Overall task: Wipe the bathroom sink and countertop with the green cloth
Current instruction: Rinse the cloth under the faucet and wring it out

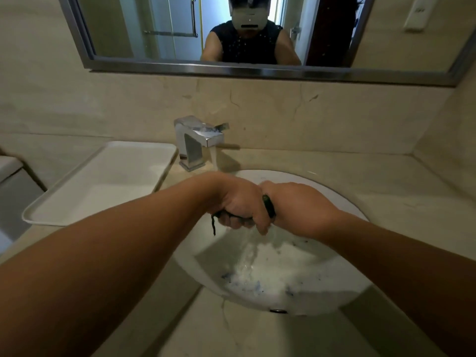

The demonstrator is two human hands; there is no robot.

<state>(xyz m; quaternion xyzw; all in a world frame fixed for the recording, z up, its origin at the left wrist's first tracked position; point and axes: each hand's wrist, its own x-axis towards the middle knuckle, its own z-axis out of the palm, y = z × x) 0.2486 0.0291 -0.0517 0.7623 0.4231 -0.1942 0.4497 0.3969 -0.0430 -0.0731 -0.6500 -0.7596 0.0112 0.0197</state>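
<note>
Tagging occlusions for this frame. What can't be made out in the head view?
- green cloth: head view, mostly buried in left hand and right hand; only a dark strip and dangling end show.
- right hand's fingers: head view, hidden under the hand's back.
- sink drain: head view, lost under splashing water.
- countertop: head view, cut by bottom and side edges.

Faucet point(199, 140): chrome, square, water running.
Tray point(103, 186): white, shallow, just left of the faucet.
Mirror point(144, 27): metal-framed, on the wall above.
</note>
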